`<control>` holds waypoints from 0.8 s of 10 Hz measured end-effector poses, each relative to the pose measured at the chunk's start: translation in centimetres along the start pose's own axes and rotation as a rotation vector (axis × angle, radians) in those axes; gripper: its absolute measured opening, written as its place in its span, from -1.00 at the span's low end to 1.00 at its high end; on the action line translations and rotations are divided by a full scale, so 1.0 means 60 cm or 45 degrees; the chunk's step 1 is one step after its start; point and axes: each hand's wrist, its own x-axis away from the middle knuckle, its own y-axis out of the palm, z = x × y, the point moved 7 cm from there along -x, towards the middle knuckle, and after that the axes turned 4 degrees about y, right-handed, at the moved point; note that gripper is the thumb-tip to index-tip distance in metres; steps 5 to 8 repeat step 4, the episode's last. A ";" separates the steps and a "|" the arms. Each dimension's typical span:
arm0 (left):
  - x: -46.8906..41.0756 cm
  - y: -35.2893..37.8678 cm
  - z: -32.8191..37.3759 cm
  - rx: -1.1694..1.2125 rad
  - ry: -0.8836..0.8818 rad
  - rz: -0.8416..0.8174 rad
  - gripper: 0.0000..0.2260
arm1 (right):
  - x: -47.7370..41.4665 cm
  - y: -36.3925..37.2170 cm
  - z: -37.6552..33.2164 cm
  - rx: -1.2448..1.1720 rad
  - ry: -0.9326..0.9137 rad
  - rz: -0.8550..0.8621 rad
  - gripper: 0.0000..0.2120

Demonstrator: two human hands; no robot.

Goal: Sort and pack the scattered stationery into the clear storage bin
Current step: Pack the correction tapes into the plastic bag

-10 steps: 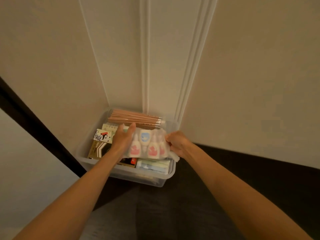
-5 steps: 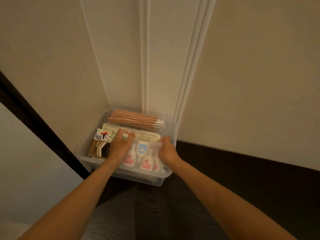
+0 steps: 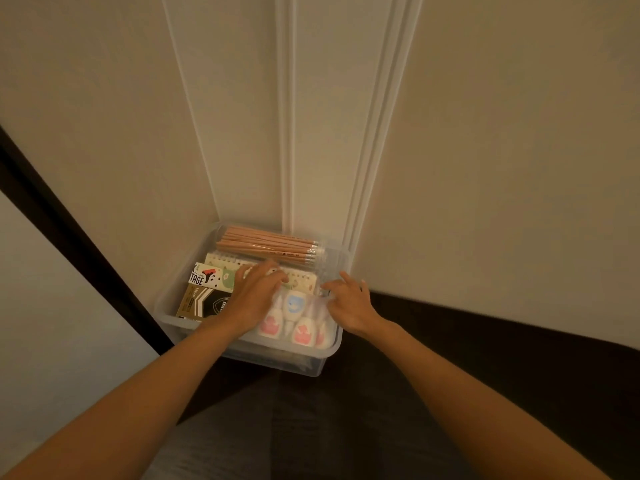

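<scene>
My left hand (image 3: 252, 299) lies flat, fingers spread, on the pack (image 3: 298, 323) in the bin's (image 3: 242, 351) near right corner. My right hand (image 3: 349, 306) is loose at its right edge. I judge the pack light, floppy and slippery: pinch the edges.

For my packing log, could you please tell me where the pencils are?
Head view: the pencils lie inside the clear bin along its far wall, beyond the spiral notebook.

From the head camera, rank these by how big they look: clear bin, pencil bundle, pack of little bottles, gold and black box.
1. clear bin
2. pencil bundle and pack of little bottles, too alike to rank, the pack partly covered
3. gold and black box
</scene>
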 end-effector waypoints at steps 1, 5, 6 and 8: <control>0.015 -0.001 0.000 0.090 0.095 -0.034 -0.76 | 0.019 0.014 -0.008 0.075 -0.094 -0.060 -0.55; 0.009 0.001 -0.011 -0.161 -0.225 -0.248 -0.54 | 0.033 0.013 -0.015 0.204 -0.026 -0.269 -0.42; 0.009 0.001 -0.011 -0.161 -0.225 -0.248 -0.54 | 0.033 0.013 -0.015 0.204 -0.026 -0.269 -0.42; 0.009 0.001 -0.011 -0.161 -0.225 -0.248 -0.54 | 0.033 0.013 -0.015 0.204 -0.026 -0.269 -0.42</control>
